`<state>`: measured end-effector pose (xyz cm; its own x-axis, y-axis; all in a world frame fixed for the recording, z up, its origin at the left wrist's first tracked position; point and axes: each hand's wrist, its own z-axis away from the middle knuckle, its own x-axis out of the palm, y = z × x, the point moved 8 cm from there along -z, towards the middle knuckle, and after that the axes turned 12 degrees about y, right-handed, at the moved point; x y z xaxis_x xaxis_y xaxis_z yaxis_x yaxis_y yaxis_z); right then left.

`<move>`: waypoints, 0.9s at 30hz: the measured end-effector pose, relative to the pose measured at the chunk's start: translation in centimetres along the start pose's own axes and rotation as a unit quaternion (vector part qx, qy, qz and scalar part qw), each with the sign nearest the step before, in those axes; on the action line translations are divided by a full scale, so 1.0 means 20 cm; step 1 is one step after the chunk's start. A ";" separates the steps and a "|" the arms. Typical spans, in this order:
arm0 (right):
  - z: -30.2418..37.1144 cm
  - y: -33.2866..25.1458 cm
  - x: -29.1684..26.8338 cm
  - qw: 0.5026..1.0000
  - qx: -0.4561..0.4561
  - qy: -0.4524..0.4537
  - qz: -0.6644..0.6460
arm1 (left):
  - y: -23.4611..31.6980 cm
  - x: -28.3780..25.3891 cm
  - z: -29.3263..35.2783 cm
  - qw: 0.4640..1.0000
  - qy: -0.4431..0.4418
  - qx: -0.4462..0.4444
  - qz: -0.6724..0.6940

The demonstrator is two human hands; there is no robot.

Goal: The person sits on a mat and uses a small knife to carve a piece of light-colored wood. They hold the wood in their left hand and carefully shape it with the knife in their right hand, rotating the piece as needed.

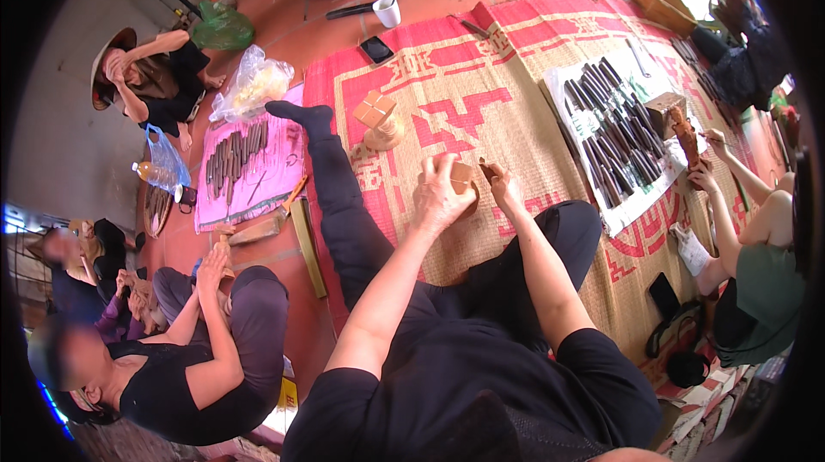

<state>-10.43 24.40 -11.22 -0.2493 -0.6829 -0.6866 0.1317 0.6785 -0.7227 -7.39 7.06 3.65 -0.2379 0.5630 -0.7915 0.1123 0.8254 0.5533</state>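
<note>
Above the woven mat, my left hand is closed round a reddish-brown wooden block. Just to its right, my right hand pinches a small dark brown piece, whose kind I cannot make out. The two hands are a little apart, in front of my bent right leg. Beyond my left hand, a lighter wooden block with lines across its faces rests on a rounded pale wooden piece. My fingers hide part of the held block.
The red and straw mat carries a phone. Carving tools lie on a white sheet at right and a pink sheet at left. A white cup stands beyond. Several people sit around; one at right holds a carved figure.
</note>
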 end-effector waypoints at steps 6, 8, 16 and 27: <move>-0.01 -0.02 0.00 0.999 0.027 -0.011 -0.013 | -0.07 -0.20 -0.17 0.997 0.079 -0.011 -0.003; 0.00 -0.03 -0.01 0.999 0.026 -0.016 -0.012 | -0.11 -0.21 -0.21 0.995 0.085 -0.040 -0.011; 0.02 -0.03 0.00 1.000 0.007 -0.013 -0.001 | -0.23 -0.06 -0.20 0.994 0.049 -0.089 -0.033; 0.01 -0.04 0.04 0.998 0.036 -0.042 -0.010 | -0.07 0.10 -0.13 0.972 -0.029 0.228 -0.045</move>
<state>-10.57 23.23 -11.30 -0.1708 -0.7187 -0.6740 0.1962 0.6455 -0.7381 -10.52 6.95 2.02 -0.2130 0.4786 -0.8518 0.5123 0.7971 0.3198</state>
